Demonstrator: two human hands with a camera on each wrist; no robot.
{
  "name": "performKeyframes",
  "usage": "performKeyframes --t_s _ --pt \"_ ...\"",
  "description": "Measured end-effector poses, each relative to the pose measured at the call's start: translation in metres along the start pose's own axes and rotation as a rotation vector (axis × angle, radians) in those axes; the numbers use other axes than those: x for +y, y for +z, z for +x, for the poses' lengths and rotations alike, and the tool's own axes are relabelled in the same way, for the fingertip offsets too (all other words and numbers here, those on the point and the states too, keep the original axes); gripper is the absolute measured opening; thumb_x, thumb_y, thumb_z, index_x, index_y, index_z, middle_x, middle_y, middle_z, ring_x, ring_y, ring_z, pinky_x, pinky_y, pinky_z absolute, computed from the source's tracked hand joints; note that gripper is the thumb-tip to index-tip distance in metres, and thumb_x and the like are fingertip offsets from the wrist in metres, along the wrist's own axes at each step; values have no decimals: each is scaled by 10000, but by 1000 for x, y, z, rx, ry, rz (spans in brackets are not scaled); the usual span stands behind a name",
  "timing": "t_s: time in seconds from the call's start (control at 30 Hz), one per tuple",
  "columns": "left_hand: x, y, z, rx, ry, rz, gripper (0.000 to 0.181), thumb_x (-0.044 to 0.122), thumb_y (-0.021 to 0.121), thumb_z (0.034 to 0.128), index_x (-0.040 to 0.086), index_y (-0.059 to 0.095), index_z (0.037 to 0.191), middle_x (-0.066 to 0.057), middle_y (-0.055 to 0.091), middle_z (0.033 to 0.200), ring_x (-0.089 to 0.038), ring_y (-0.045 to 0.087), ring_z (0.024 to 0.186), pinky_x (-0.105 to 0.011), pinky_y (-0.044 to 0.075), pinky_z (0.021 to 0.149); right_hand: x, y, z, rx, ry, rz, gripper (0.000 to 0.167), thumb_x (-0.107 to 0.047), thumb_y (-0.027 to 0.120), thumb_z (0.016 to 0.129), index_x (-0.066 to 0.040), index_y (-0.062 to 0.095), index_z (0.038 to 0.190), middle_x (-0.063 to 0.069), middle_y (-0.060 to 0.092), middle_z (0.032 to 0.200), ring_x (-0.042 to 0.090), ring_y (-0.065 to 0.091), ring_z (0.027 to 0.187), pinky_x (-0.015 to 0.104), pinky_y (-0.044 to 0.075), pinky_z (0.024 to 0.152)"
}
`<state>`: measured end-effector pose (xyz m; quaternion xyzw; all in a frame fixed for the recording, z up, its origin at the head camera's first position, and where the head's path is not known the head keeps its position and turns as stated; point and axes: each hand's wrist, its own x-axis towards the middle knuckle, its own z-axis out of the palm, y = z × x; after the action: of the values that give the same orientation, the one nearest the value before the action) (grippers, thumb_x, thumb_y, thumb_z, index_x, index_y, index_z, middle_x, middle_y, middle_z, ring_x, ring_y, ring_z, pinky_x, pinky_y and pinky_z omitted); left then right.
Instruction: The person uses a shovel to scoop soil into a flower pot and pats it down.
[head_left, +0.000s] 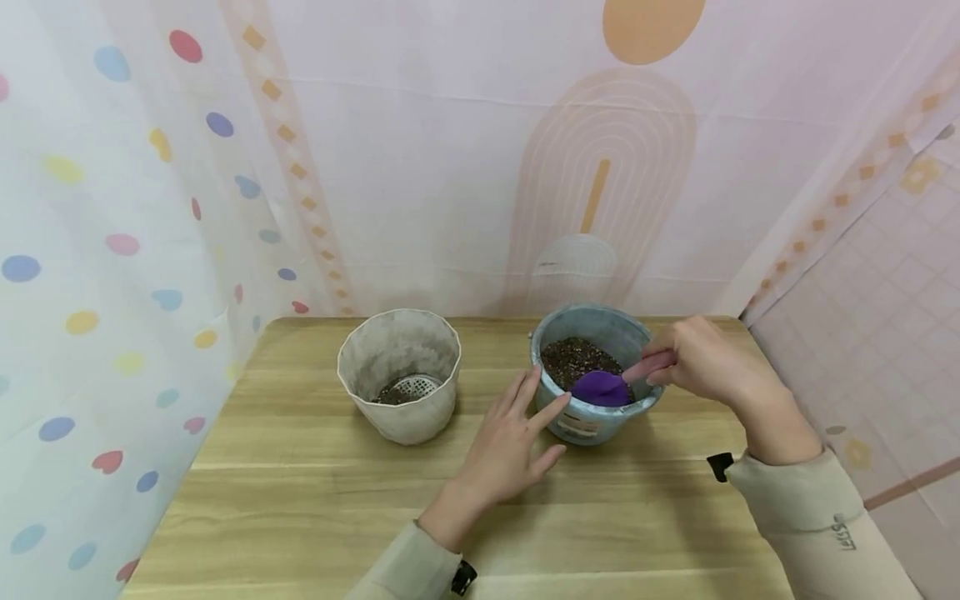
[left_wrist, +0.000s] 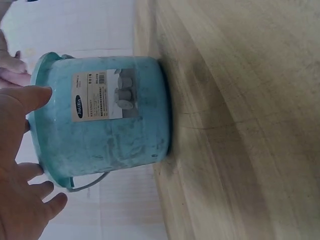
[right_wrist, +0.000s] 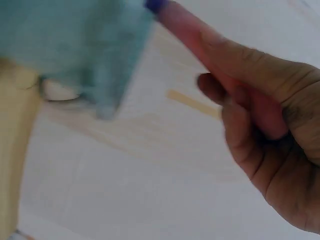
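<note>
On the right of the table stands a blue bucket with dark soil inside. My right hand grips the pink handle of a small trowel with a purple blade. That blade is inside the bucket, low against its near side by the soil. My left hand has its fingers spread at the bucket's near left rim, fingertips touching it. In the left wrist view a paper label shows on the bucket's side. The right wrist view is blurred around the bucket.
A whitish pot with a little soil and a perforated base stands left of the bucket on the wooden table. Patterned cloth hangs behind the table's back edge and along both sides. A thin handle hangs from the bucket.
</note>
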<state>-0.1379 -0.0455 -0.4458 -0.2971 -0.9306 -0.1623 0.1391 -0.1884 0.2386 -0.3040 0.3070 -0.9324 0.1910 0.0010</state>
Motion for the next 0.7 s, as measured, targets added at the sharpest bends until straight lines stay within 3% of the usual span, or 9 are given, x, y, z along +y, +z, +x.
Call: performKeyframes --t_s 0.07,0.23,0.4,0.5,0.7 --pt "1 -1 0 -9 1 -1 662 467 678 950 310 436 1546 -185 165 1668 -408 257 1493 -584 392 1109 7 5 0 4 32 11 276 -11 830 800 37 769 1065 -79 777 860 176 748 812 311 597 652" --pt "1 -4 2 -16 14 -27 654 440 684 954 293 443 1544 -202 165 1663 -403 284 1485 -574 377 1124 22 6 -3 92 63 -75 251 -67 848 800 0 781 1032 -47 781 882 206 744 762 381 573 632" --pt "-2 -6 3 -10 23 -47 665 414 703 947 286 441 1545 -204 170 1660 -390 295 1484 -545 356 1147 30 2 -4 186 41 -125 107 -31 823 818 3 768 903 80 778 862 238 721 694 368 534 561" --pt "-3 -7 3 -13 26 -51 669 414 707 945 289 439 1545 -205 183 1656 -396 300 1480 -549 359 1143 30 -2 -5 242 31 -159 112 -44 834 808 24 759 858 146 762 816 282 718 683 434 558 584" --pt "-3 -7 3 -30 -14 -65 685 424 708 942 289 428 1552 -201 170 1660 -395 262 1496 -553 349 1148 15 -2 1 279 183 -318 137 -101 822 824 1 731 829 184 722 786 368 663 658 540 523 595"
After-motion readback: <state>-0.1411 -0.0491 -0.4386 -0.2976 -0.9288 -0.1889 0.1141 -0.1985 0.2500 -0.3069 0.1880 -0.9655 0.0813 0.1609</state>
